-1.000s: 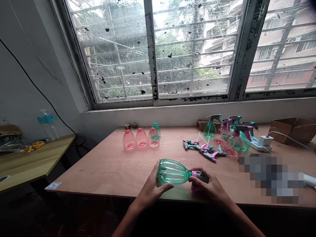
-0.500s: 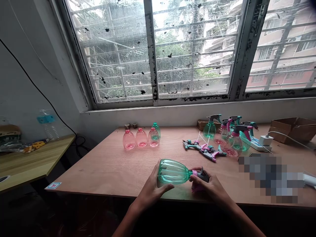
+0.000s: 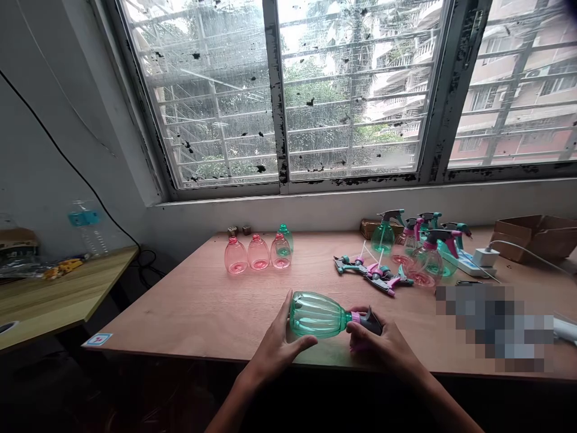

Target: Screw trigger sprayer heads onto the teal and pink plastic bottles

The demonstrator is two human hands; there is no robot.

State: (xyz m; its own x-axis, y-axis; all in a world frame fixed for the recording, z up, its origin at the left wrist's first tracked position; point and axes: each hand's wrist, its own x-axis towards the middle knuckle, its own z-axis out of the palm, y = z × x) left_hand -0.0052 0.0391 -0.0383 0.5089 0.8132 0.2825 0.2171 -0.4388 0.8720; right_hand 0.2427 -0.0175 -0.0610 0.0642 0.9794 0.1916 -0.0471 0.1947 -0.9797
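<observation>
A green ribbed spray bottle (image 3: 318,315) lies on its side just above the near edge of the wooden table (image 3: 202,307). My left hand (image 3: 277,346) is wrapped round its base. My right hand (image 3: 385,346) is closed on the grey and pink trigger head (image 3: 367,323) at the bottle's neck. Both wrists come in from the bottom of the view.
Three pink bottles (image 3: 258,253) and a green one (image 3: 285,236) without heads stand at the back left. Loose trigger heads (image 3: 372,273) lie mid-right, beside several assembled spray bottles (image 3: 417,243). A power strip (image 3: 469,263), a cardboard box (image 3: 534,236) and a side table (image 3: 49,294) are also there.
Hardly anything differs; the bottle and both hands have shifted very slightly, with the same grip on base and trigger head.
</observation>
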